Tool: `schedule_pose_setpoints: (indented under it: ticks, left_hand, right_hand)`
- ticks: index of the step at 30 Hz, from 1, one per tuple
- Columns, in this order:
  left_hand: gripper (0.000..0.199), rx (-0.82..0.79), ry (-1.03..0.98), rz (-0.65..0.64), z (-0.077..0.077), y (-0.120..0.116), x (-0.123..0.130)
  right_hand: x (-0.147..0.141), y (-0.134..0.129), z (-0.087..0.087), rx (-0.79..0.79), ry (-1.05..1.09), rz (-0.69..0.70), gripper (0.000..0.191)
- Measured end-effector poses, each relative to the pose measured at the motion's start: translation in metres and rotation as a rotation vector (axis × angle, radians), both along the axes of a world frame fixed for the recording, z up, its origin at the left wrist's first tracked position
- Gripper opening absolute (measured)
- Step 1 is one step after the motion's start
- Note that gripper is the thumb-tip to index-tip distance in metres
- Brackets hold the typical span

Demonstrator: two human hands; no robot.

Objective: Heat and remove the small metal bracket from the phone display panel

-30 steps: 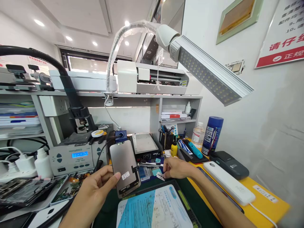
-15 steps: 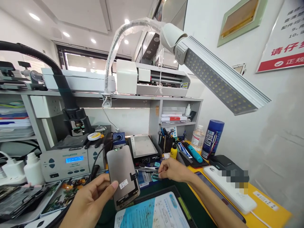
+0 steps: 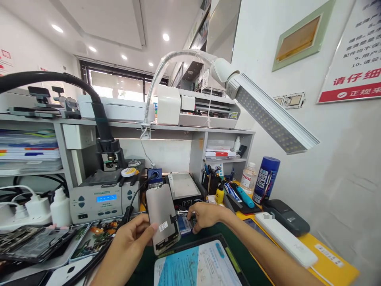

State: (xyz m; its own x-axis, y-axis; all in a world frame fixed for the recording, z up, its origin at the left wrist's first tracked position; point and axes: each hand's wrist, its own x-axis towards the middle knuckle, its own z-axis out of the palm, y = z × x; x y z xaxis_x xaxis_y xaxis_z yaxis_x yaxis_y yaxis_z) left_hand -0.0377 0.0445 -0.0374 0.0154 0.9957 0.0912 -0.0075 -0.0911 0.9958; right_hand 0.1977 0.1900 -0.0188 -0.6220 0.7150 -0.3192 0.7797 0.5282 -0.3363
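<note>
In my head view, my left hand (image 3: 127, 240) has the thin phone screen panel (image 3: 159, 202) pinched by its lower left side, thumb on the grey back near the white label (image 3: 163, 226), fingers behind; that grip is narrow and closed on the panel. The panel tilts upright above the near part of the bench, just beyond the blue-and-white sheet (image 3: 195, 260). I judge it light and stiff, rather slick on its flat back, and fragile if flexed, so I would hold it by the long side edges and keep pressure off the dark ribbon cable (image 3: 173, 218) at its right side. My right hand (image 3: 204, 214) is beside it, fingers curled low by the blue packet (image 3: 184, 225) and a small dark piece; whether this grip has closed on anything, I cannot tell. The hot plate (image 3: 183, 185) is close behind the panel's upper right, and the black cable (image 3: 137, 194) runs near its left edge, so sideways room up there looks tight. The black tray (image 3: 222, 240) under the sheet has a raised rim near the panel's bottom corner. I find freer room over the green mat (image 3: 238, 247), between that rim and my right forearm.
</note>
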Motion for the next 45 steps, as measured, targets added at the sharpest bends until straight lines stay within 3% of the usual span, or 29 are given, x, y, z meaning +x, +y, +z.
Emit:
schedule_pose_setpoints:
  ticks: [6,12,21,26,29,34,40,45]
  left_hand:
    - [0.049,0.023,0.015,-0.048,0.001,-0.003,0.004]
    - [0.046,0.004,0.052,-0.055,0.004,-0.003,0.003]
    - [0.049,-0.108,0.025,-0.153,0.008,-0.007,0.008]
    - [0.044,-0.171,0.066,-0.172,0.002,-0.004,0.008]
    - [0.036,-0.204,0.096,-0.195,0.001,-0.004,0.008]
    - [0.035,-0.278,0.16,-0.27,-0.002,-0.005,0.006]
    - [0.033,-0.33,0.153,-0.319,-0.004,-0.007,0.005]
    - [0.026,-0.308,0.206,-0.215,0.003,-0.009,0.007]
  right_hand:
    - [-0.002,0.006,-0.006,-0.063,0.073,-0.015,0.061]
    - [0.006,-0.007,-0.014,-0.127,0.436,-0.092,0.05]
    - [0.04,-0.019,-0.011,-0.761,1.153,-0.378,0.049]
    - [0.042,-0.033,-0.006,-0.973,1.226,-0.508,0.051]
    - [0.04,-0.048,0.001,-0.939,1.228,-0.54,0.044]
    - [0.039,-0.073,0.02,-0.622,1.111,-0.272,0.05]
    - [0.031,-0.088,0.022,-0.637,0.883,-0.112,0.033]
    - [0.014,-0.1,0.032,-0.4,0.753,-0.002,0.021]
